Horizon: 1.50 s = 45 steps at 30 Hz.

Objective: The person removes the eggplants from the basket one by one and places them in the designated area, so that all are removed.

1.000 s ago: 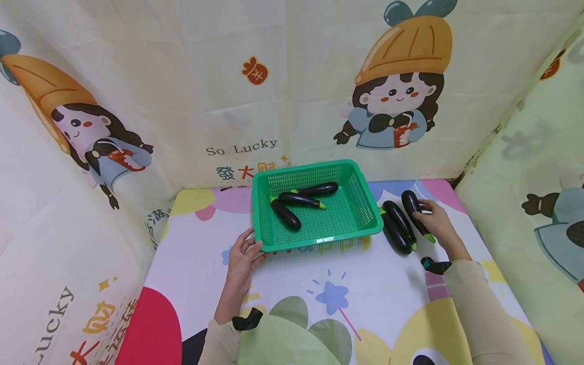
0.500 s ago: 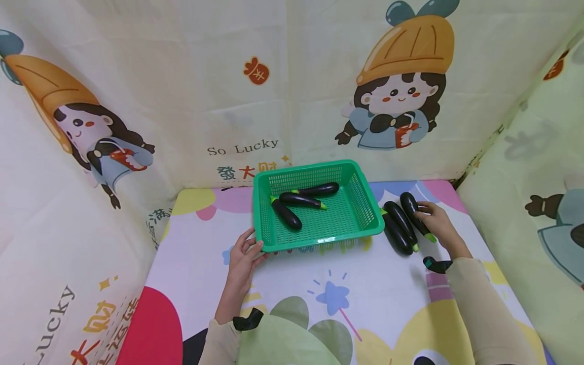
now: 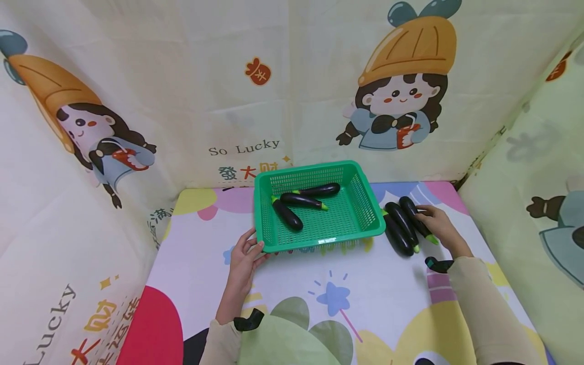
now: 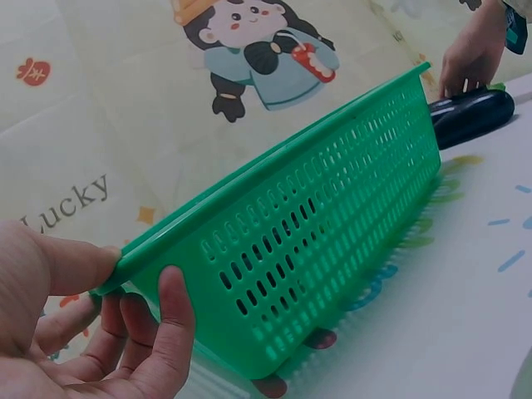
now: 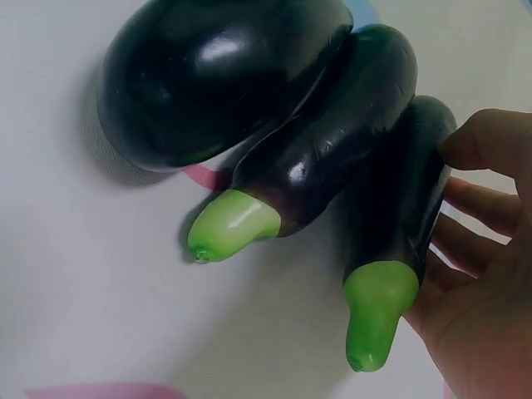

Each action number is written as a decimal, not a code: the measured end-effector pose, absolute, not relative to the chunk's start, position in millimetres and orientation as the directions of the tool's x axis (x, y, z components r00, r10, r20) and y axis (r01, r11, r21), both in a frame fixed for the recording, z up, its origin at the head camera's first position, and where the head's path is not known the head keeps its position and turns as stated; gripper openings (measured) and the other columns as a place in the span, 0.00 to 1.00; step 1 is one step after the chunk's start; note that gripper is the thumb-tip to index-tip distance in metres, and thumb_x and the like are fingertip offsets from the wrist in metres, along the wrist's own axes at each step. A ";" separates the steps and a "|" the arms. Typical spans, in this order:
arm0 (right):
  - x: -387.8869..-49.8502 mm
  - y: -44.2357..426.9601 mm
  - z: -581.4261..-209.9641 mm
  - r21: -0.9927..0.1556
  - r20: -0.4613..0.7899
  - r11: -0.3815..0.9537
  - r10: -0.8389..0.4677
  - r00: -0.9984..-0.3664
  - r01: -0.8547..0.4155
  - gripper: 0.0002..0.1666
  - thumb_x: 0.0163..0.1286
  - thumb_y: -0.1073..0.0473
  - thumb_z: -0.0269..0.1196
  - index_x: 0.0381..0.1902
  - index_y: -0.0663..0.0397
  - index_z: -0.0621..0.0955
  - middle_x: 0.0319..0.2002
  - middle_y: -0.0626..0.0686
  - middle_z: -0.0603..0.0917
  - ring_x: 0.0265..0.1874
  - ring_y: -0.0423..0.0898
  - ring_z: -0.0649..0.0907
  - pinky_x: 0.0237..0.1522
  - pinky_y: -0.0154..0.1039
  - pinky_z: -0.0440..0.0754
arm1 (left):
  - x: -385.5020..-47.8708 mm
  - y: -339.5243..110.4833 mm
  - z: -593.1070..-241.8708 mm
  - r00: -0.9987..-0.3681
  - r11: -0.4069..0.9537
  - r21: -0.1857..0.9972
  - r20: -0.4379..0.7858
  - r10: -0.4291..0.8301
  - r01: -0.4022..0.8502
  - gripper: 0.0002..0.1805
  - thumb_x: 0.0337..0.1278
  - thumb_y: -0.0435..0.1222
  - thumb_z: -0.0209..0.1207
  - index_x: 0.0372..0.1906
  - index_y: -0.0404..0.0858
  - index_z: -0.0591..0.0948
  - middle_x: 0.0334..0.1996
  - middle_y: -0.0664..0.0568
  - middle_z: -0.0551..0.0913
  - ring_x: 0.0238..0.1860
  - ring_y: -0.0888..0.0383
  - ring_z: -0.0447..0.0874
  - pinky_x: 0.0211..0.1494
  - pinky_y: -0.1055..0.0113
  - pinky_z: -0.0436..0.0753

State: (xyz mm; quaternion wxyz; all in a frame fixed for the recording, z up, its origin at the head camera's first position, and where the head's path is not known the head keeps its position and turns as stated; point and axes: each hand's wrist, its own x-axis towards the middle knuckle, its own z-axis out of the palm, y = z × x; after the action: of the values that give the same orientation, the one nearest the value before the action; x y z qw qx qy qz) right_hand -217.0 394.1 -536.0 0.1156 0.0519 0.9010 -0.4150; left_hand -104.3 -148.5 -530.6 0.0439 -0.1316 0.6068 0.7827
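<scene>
So we've got a green basket (image 3: 326, 240) near the back edge of the tabletop (image 3: 292, 284), around the middle, with three eggplants in it, all toward its left. The rearmost one (image 3: 321, 190) lies crosswise with its green end pointing left, the middle one (image 3: 301, 200) has its green end pointing right, and the left one (image 3: 288, 216) slants with its green end toward the back.

Our left hand (image 3: 243, 259) is pinching the basket's rim at the near left corner, thumb on top and fingers below.

Over near the tabletop's back right corner we count three more in a row, just right of the basket: an inner eggplant (image 3: 396, 235), green end to the back, then a center eggplant (image 3: 401, 223) and an outer eggplant (image 3: 411, 213), both with green ends toward the front edge.

Our right hand (image 3: 439, 225) has thumb and fingers against the outer eggplant's right side; the fingertips are hidden, so we can't tell if it's really gripping.

We're in beige sleeves (image 3: 485, 309), a printed cloth (image 3: 310, 91) hanging behind.
</scene>
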 end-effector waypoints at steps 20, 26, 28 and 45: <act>-214.4 392.5 -533.0 -0.697 -0.265 0.693 -0.012 -0.964 0.183 0.34 0.85 0.53 0.44 0.75 0.77 0.62 0.69 0.81 0.68 0.65 0.72 0.73 0.66 0.64 0.74 | -102.4 -148.6 -532.2 -0.964 -0.260 0.939 -0.253 -0.086 -0.224 0.33 0.75 0.33 0.60 0.79 0.43 0.65 0.55 0.48 0.76 0.43 0.64 0.87 0.49 0.66 0.89; -213.8 393.7 -532.8 -0.687 -0.263 0.705 -0.015 -0.965 0.177 0.35 0.85 0.52 0.45 0.75 0.77 0.62 0.69 0.82 0.68 0.66 0.74 0.72 0.67 0.67 0.73 | -101.8 -148.7 -532.5 -0.964 -0.260 0.940 -0.251 -0.084 -0.221 0.33 0.75 0.33 0.60 0.79 0.43 0.64 0.54 0.49 0.77 0.43 0.64 0.87 0.51 0.64 0.89; -213.5 394.3 -532.9 -0.685 -0.259 0.707 -0.014 -0.966 0.174 0.35 0.85 0.52 0.45 0.75 0.76 0.63 0.69 0.81 0.68 0.66 0.74 0.72 0.66 0.66 0.73 | -101.9 -148.7 -532.6 -0.965 -0.257 0.941 -0.247 -0.084 -0.218 0.33 0.75 0.33 0.60 0.79 0.43 0.64 0.54 0.48 0.76 0.43 0.64 0.87 0.51 0.64 0.89; -211.7 399.1 -531.3 -0.639 -0.224 0.760 -0.035 -0.974 0.120 0.38 0.82 0.50 0.56 0.73 0.77 0.64 0.66 0.81 0.72 0.66 0.76 0.74 0.56 0.54 0.83 | -104.2 -149.2 -534.0 -0.963 -0.254 0.941 -0.253 -0.096 -0.222 0.33 0.75 0.34 0.61 0.79 0.44 0.65 0.58 0.43 0.75 0.43 0.63 0.87 0.49 0.64 0.90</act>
State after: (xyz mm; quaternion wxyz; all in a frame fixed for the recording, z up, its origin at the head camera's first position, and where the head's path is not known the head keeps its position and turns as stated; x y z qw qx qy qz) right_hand -211.7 399.1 -531.3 0.1118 0.0229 0.9313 -0.3458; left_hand -104.2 -149.2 -534.0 0.0405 -0.1302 0.6094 0.7810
